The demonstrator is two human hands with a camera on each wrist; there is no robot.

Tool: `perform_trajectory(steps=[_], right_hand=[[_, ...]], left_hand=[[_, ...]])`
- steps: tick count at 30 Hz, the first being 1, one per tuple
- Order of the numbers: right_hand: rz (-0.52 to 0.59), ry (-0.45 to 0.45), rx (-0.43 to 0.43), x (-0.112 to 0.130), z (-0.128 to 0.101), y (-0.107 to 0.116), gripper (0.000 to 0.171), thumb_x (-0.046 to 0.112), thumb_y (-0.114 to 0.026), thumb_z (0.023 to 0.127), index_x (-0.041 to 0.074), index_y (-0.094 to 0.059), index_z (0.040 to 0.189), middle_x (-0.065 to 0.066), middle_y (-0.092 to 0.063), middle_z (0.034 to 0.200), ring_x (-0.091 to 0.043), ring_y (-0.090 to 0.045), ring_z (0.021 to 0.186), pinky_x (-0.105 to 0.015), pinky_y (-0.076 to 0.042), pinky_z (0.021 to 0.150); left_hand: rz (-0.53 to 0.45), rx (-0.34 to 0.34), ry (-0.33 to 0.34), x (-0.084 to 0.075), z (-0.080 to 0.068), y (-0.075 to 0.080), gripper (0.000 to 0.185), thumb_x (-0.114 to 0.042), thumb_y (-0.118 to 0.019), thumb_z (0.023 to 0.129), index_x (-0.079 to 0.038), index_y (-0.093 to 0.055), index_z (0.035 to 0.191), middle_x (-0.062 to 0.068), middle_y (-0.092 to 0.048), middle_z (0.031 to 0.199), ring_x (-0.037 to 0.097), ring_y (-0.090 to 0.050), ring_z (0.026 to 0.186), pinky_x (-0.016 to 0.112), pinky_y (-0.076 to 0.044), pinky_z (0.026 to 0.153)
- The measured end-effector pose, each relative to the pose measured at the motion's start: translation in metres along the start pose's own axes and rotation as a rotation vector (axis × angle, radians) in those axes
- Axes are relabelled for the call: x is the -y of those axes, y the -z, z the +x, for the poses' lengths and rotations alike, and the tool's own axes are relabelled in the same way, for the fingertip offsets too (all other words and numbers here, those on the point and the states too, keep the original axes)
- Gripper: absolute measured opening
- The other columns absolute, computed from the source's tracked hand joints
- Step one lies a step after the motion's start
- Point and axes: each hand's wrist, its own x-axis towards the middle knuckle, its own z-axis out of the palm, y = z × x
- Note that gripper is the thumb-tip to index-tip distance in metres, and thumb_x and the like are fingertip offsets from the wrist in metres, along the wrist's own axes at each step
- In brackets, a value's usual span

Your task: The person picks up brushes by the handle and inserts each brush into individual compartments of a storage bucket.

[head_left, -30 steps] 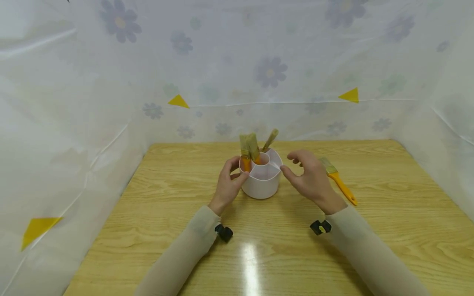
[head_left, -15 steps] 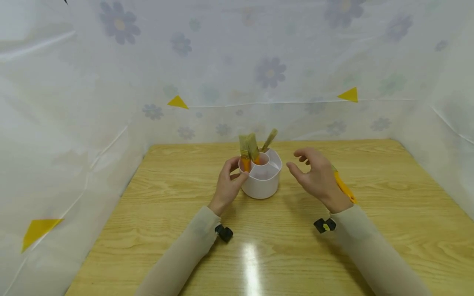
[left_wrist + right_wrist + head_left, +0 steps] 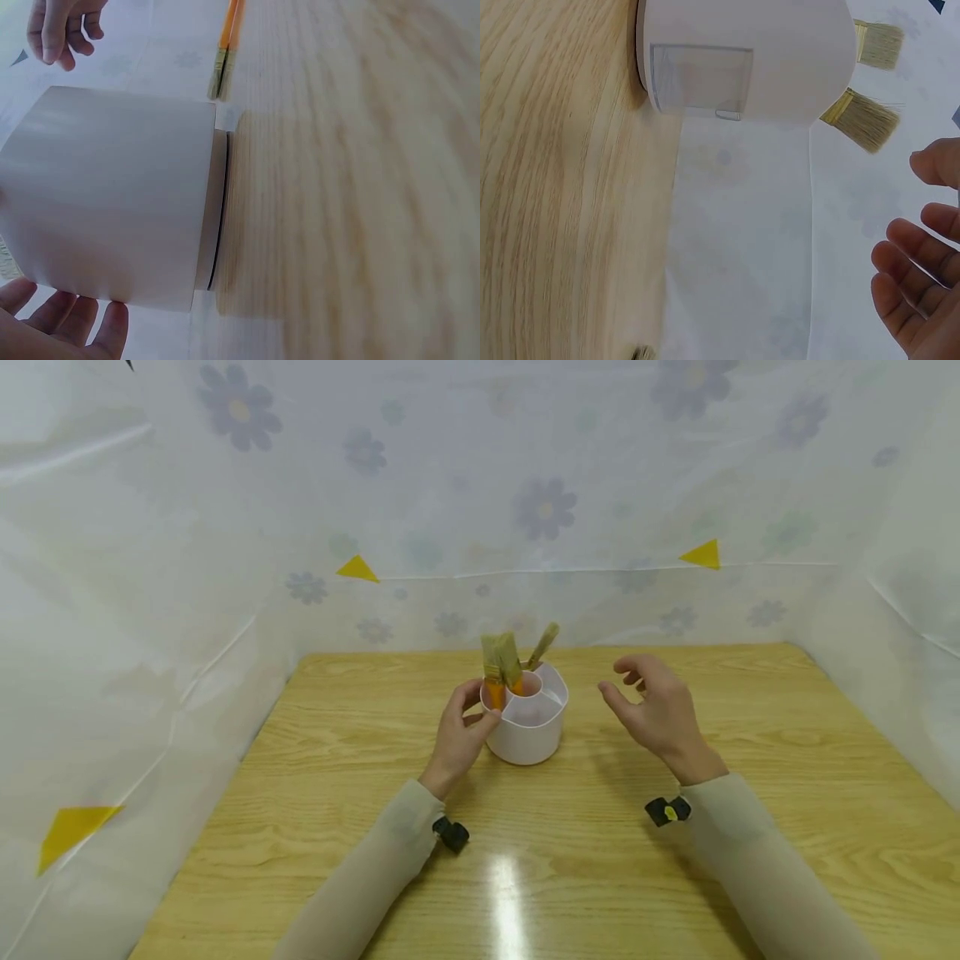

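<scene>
A white round holder (image 3: 523, 745) with dividers stands upright at the middle of the table. My left hand (image 3: 457, 742) grips its left side, thumb at the rim and fingers against the wall. Two flat paintbrushes (image 3: 492, 658) with orange handles stand bristles up in the holder, and a narrower brush (image 3: 543, 645) leans out at the back. To the right, my right hand (image 3: 660, 710) hovers apart from the holder, fingers loosely bent and holding nothing. Another paintbrush (image 3: 225, 52) lies on the table in the left wrist view; in the head view my right hand hides it.
The wood-grain table (image 3: 360, 777) is walled at the back and sides by pale flowered sheeting (image 3: 450, 485). Yellow triangular markers (image 3: 702, 554) are stuck on the sheeting. A clear rectangular patch (image 3: 701, 79) shows on the holder's outer wall.
My right hand has drawn away from the holder's rim to the right, moving in front of the loose paintbrush. My left hand and the holder have stayed in place.
</scene>
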Motion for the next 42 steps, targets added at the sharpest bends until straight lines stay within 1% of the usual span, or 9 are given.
perform_trajectory(steps=[7,14,21,26,31,37,42], right_hand=[[-0.025,-0.014,0.006,-0.009,-0.001,0.001,0.028,0.007,-0.076,0.078,0.000,-0.064,0.101,-0.013,-0.065,0.093,-0.025,-0.058,0.074,-0.043,-0.050,0.063],[-0.052,-0.074,0.045,-0.015,-0.004,0.004,0.029,0.013,-0.075,0.081,0.000,-0.063,0.104,-0.015,-0.064,0.095,-0.025,-0.058,0.076,-0.044,-0.050,0.063],[-0.072,-0.130,0.066,-0.024,-0.007,0.008,0.030,0.015,-0.074,0.083,0.000,-0.062,0.106,-0.016,-0.064,0.096,-0.027,-0.058,0.077,-0.045,-0.050,0.065],[-0.080,-0.187,0.086,-0.030,-0.009,0.010,0.029,0.016,-0.072,0.085,0.000,-0.061,0.108,-0.017,-0.064,0.098,-0.030,-0.059,0.079,-0.048,-0.049,0.066],[-0.092,-0.243,0.121,-0.035,-0.010,0.012,0.031,0.019,-0.070,0.087,0.000,-0.061,0.110,-0.017,-0.063,0.100,-0.030,-0.059,0.081,-0.049,-0.048,0.067],[-0.107,-0.282,0.162,-0.041,-0.012,0.013,0.033,0.022,-0.067,0.090,0.000,-0.059,0.113,-0.018,-0.062,0.104,-0.032,-0.059,0.085,-0.050,-0.047,0.067],[-0.103,-0.330,0.225,-0.048,-0.014,0.017,0.038,0.026,-0.064,0.092,0.000,-0.056,0.119,-0.019,-0.060,0.110,-0.034,-0.056,0.090,-0.050,-0.046,0.071]], left_hand=[[-0.002,0.004,-0.018,0.001,0.000,0.000,0.050,-0.001,-0.058,0.093,0.010,-0.038,0.137,0.029,-0.041,0.136,0.043,-0.040,0.126,0.061,-0.035,0.099],[0.004,0.001,-0.001,0.002,-0.001,0.001,0.050,-0.002,-0.058,0.093,0.009,-0.038,0.138,0.027,-0.041,0.138,0.042,-0.040,0.127,0.059,-0.035,0.100],[0.000,0.004,-0.005,0.000,-0.001,0.000,0.050,-0.003,-0.058,0.093,0.009,-0.038,0.137,0.028,-0.041,0.137,0.043,-0.040,0.127,0.060,-0.035,0.101],[-0.002,0.004,-0.008,-0.001,-0.001,0.000,0.050,-0.002,-0.058,0.093,0.010,-0.038,0.137,0.028,-0.041,0.137,0.043,-0.040,0.127,0.061,-0.034,0.100],[-0.001,0.008,-0.006,-0.001,-0.001,0.000,0.049,-0.002,-0.057,0.093,0.010,-0.038,0.137,0.028,-0.041,0.137,0.043,-0.040,0.126,0.061,-0.034,0.100],[0.000,0.013,-0.001,0.000,0.000,0.001,0.050,-0.004,-0.057,0.093,0.009,-0.038,0.138,0.028,-0.041,0.138,0.042,-0.039,0.127,0.060,-0.034,0.101],[0.008,0.012,0.001,-0.002,0.000,0.001,0.050,-0.004,-0.057,0.094,0.009,-0.038,0.138,0.027,-0.041,0.138,0.041,-0.040,0.127,0.058,-0.035,0.101]])
